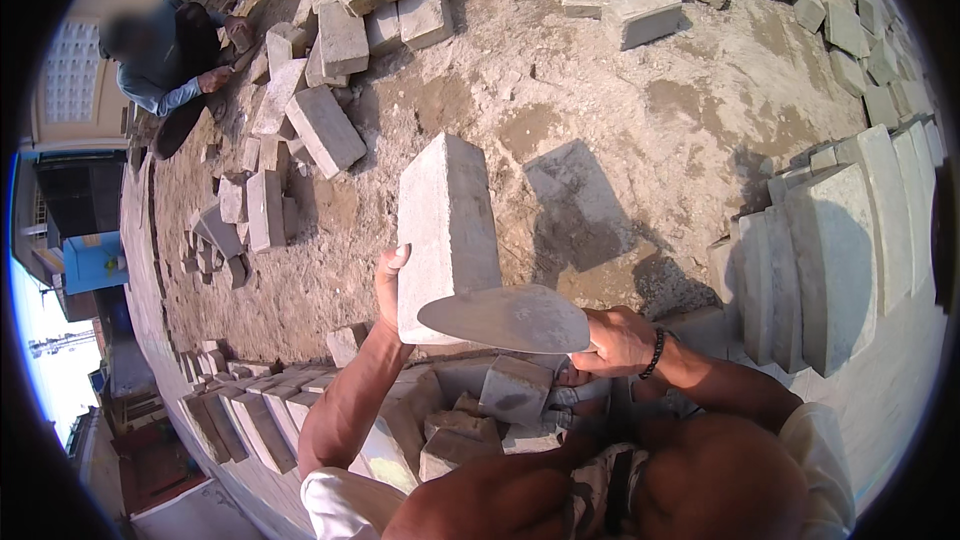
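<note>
A grey concrete paving block (446, 215) stands raised in the middle, its long side tipped away from me. My left hand (390, 285) grips its left side, thumb showing on the edge and the other fingers hidden behind it. In my right hand (622, 342) is a trowel, its handle mostly covered by the fist. The broad metal trowel blade (505, 319) points left and lies across the block's near end; whether the two touch I cannot tell. A dark bracelet circles my right wrist.
Loose blocks (325, 132) lie heaped at far left, with more (645, 15) along the back. Blocks stand in rows at right (825, 255) and near left (255, 425). Several rest near my legs (515, 387). Another person (175, 65) crouches at far left. Sandy ground (590, 90) spreads between.
</note>
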Available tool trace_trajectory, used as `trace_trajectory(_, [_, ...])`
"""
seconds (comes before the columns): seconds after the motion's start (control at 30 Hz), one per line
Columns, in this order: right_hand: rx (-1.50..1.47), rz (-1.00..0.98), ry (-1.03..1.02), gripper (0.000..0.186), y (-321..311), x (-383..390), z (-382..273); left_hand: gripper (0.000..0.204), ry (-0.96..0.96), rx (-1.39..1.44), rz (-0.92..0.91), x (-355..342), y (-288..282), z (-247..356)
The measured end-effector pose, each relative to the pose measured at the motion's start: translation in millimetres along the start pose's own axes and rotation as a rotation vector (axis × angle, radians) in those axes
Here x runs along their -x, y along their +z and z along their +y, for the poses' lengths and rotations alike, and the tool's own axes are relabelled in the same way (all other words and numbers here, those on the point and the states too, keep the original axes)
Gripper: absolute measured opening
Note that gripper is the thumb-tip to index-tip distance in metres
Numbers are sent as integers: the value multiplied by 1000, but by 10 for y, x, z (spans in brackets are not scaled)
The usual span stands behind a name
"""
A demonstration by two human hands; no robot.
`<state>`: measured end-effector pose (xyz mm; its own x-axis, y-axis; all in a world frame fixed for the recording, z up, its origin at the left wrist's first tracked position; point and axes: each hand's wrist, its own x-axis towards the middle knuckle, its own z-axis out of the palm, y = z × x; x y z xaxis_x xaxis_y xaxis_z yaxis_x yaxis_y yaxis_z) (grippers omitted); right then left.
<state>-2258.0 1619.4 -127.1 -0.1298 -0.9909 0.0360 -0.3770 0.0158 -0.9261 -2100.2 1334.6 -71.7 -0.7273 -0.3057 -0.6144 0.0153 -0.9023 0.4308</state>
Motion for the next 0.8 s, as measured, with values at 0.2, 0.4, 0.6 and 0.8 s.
trace_trajectory(0.2, [162,91,558,37,-624,-659,236,67,-68,-18,9,118,17,-127])
trace_trajectory(0.4, [-871,367,541,41,-257,-417,-77,77,-99,-206,61,158,224,-207])
trace_trajectory(0.6, [-1292,417,519,44,-84,-419,-100,80,-130,-444,-13,97,428,-315])
trace_trajectory(0.8, [-1019,553,462,44,-94,-414,-85,94,-80,-739,22,4,585,-499])
